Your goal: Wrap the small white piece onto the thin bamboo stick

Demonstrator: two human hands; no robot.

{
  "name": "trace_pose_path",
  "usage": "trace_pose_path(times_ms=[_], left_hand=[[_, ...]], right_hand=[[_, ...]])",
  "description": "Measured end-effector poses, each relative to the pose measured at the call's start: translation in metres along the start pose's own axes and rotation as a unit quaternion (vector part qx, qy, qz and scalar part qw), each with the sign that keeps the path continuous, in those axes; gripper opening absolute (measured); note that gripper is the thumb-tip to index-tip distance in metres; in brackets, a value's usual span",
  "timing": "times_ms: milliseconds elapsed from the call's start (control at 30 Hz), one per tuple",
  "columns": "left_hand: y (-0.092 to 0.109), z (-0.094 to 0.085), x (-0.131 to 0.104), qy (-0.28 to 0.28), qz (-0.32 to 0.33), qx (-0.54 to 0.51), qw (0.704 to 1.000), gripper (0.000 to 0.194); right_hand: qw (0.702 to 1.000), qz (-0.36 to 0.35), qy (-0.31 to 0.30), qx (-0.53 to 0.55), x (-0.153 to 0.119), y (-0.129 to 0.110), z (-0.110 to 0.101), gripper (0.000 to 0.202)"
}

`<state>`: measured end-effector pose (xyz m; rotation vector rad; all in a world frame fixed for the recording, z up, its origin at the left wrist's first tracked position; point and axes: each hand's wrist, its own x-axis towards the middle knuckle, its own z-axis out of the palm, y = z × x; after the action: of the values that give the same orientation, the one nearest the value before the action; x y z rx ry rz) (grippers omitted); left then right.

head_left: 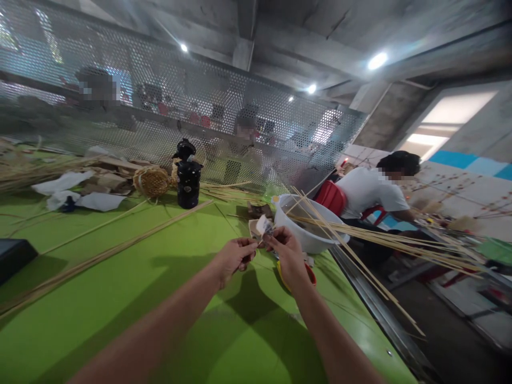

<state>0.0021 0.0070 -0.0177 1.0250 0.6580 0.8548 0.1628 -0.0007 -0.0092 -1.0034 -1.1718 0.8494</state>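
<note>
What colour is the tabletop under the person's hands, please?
Bright lime green table, plain, seen in the head view.

**Workshop behind the mesh**

A long green table [120, 298] runs through a workshop under a grey concrete ceiling [304, 37] with heavy beams. Round ceiling lamps [377, 60] glow white. A perforated metal screen [168, 106] stands along the far edge of the table; blurred people and red chairs show through it. On the right a bright opening [448, 120] lets in daylight beside a wall with a blue band [464, 159]. A person in a white shirt [372, 194] sits on a red chair [331, 196]. The floor [448, 320] is dark.
</note>
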Motion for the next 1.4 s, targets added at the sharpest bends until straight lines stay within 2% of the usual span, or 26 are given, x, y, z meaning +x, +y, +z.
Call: trace_pose_path(times_ms=[100,233,400,567,633,767,900,1067,1233,1400], left_hand=[[-0.0002,-0.0003,0.0007,0.011,0.006,0.015,1.0,0.028],[0.0052,0.0036,-0.0027,0.011,-0.012,0.017,1.0,0.026],[0.0042,0.0032,-0.0027,0.012,-0.004,-0.001,1.0,0.025],[0.005,0.0041,-0.0042,-0.023,-0.021,-0.012,0.999,0.021],[0.0063,0.0049,-0.0055,-0.024,-0.027,-0.029,0.999,0.02],[0.0073,0.0053,-0.0064,-0.028,-0.033,-0.042,0.998,0.019],[0.0046,0.0033,-0.0042,-0.028,-0.044,-0.031,0.998,0.018],[0.0006,-0.0006,-0.002,-0.019,-0.028,-0.045,0.998,0.021],[0.0051,0.0032,-0.0053,-0.018,-0.038,-0.017,0.999,0.022],[0.008,0.006,-0.0072,-0.009,-0.025,-0.01,1.0,0.026]], right_hand=[[1.0,0.007,-0.018,-0.022,-0.0011,0.0015,0.0009,0.028],[0.999,-0.011,0.038,-0.035,-0.0016,0.0007,0.0016,0.026],[0.999,0.008,-0.003,-0.041,-0.0043,-0.002,0.005,0.03],[0.996,-0.021,0.051,-0.065,-0.0024,-0.0007,0.0013,0.027],[0.998,-0.013,0.04,-0.043,-0.0027,-0.0006,0.002,0.028],[1.0,0.007,-0.022,-0.018,-0.0031,-0.0019,0.0043,0.03],[0.998,-0.016,0.034,-0.044,-0.0012,-0.0028,0.0025,0.029],[0.999,0.008,-0.024,-0.04,-0.0045,-0.0044,0.0045,0.03],[0.998,-0.018,0.026,-0.049,-0.0031,-0.0026,0.0032,0.03],[1.0,-0.002,-0.013,-0.014,-0.0037,-0.0002,0.0047,0.032]])
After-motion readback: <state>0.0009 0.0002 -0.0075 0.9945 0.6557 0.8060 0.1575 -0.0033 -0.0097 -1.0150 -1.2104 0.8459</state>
